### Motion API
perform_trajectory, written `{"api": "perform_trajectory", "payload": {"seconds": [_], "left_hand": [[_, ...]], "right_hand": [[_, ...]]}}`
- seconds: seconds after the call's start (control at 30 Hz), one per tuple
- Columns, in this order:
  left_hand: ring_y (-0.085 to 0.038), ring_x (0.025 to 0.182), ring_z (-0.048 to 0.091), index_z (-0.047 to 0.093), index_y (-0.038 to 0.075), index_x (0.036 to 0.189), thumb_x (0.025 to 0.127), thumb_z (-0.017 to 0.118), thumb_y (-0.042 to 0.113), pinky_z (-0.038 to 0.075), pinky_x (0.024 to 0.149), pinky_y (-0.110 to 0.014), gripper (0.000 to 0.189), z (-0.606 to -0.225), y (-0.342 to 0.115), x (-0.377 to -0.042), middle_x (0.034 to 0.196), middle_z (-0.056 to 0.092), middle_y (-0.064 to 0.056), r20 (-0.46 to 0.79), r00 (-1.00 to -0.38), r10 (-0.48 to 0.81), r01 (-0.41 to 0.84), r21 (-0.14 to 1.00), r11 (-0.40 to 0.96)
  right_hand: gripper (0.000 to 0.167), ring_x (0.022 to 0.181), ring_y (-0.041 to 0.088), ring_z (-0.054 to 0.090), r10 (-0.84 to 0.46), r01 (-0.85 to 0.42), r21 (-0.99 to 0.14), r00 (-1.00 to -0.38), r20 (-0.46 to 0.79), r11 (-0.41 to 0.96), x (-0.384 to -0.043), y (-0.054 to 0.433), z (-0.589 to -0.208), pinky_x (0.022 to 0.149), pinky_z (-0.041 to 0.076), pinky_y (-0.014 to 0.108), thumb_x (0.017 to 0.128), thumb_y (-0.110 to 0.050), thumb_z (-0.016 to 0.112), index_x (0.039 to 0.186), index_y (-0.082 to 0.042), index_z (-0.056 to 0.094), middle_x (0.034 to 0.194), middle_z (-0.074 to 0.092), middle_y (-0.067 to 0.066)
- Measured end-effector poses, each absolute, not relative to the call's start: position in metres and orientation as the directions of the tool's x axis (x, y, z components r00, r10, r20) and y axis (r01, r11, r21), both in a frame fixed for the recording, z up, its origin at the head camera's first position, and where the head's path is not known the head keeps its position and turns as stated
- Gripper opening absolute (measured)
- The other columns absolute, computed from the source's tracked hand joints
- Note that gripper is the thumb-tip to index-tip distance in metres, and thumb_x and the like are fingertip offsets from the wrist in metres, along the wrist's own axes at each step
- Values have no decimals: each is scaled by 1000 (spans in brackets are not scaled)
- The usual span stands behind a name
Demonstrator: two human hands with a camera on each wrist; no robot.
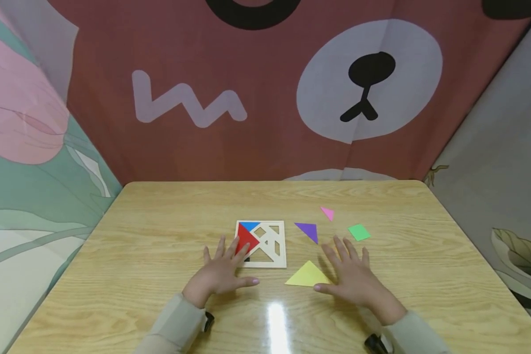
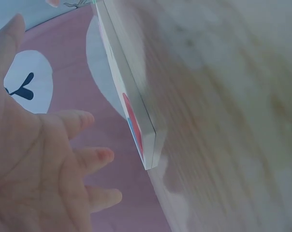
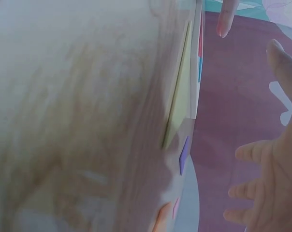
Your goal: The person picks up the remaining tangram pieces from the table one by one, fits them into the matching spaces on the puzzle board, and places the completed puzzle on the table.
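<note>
My left hand (image 1: 223, 273) spreads its fingers over the left edge of a white puzzle tray (image 1: 282, 248) with cut-out slots. A large red triangle (image 1: 244, 236) and a smaller blue triangle (image 1: 250, 225) lie in the tray's left part. With fingers spread and nothing held, my right hand (image 1: 351, 278) hovers above the table, its thumb overlapping the corner of a yellow triangle (image 1: 307, 275) in the head view. Beyond it lie a purple triangle (image 1: 309, 231), a small pink triangle (image 1: 328, 213) and a green square (image 1: 359, 232). The right wrist view also shows an orange piece (image 3: 161, 218).
Everything lies on a light wooden table (image 1: 159, 216). A brown cloth with a bear print (image 1: 270, 147) hangs behind its far edge, and patterned cloths hang at both sides. Bright glare (image 1: 277, 324) shows near the front.
</note>
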State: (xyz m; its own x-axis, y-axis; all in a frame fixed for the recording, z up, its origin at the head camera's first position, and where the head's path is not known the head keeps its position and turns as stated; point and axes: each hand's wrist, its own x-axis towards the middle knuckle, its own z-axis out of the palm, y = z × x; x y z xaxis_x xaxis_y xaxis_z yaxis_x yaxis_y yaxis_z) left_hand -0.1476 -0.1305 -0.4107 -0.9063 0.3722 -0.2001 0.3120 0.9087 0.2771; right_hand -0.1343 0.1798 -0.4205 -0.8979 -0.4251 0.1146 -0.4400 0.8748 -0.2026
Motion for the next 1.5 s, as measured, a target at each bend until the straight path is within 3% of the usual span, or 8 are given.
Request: {"api": "perform_trajectory", "payload": {"seconds": [0.6, 0.9, 1.1, 1.3, 1.5], "left_hand": [[-39, 125, 5, 21, 17, 138, 72, 46, 65, 8, 86, -67, 85, -413, -132, -149, 142, 11, -10, -274, -884, 379, 263, 378, 888], [-32, 127, 11, 22, 12, 137, 73, 41, 67, 11, 91, -61, 86, -414, -134, -154, 141, 15, -12, -274, -866, 418, 323, 330, 887], [-30, 127, 12, 25, 8, 136, 76, 41, 64, 12, 93, -57, 84, -413, -135, -155, 140, 19, -9, -286, -854, 434, 347, 308, 886], [-29, 127, 14, 28, 7, 134, 77, 49, 55, 14, 96, -53, 78, -414, -137, -157, 140, 21, -9, -295, -851, 434, 346, 306, 887], [-28, 125, 21, 31, 4, 133, 78, 59, 38, 23, 95, -47, 71, -417, -140, -160, 138, 25, -11, -255, -858, 445, 345, 355, 869]], "right_hand": [[88, 122, 38, 22, -515, -519, -246, -853, 87, 818, -132, 164, -425, 94, 11, 56, 70, -67, 46, 132, -6, 34, 134, 29, 18], [84, 120, 35, 27, -540, -507, -318, -841, -19, 801, -133, 155, -425, 97, 14, 50, 72, -60, 52, 132, -5, 32, 134, 32, 14], [84, 114, 34, 36, -528, -479, -354, -848, -50, 803, -134, 152, -426, 93, 24, 49, 69, -58, 57, 130, -5, 35, 128, 38, 17], [83, 95, 26, 46, -512, -478, -322, -858, -28, 817, -138, 149, -427, 80, 38, 40, 64, -52, 65, 125, -1, 42, 108, 48, 13], [75, 84, 20, 44, -506, -478, -263, -861, -49, 838, -144, 145, -425, 72, 40, 34, 65, -43, 69, 119, 3, 46, 97, 48, 9]]}}
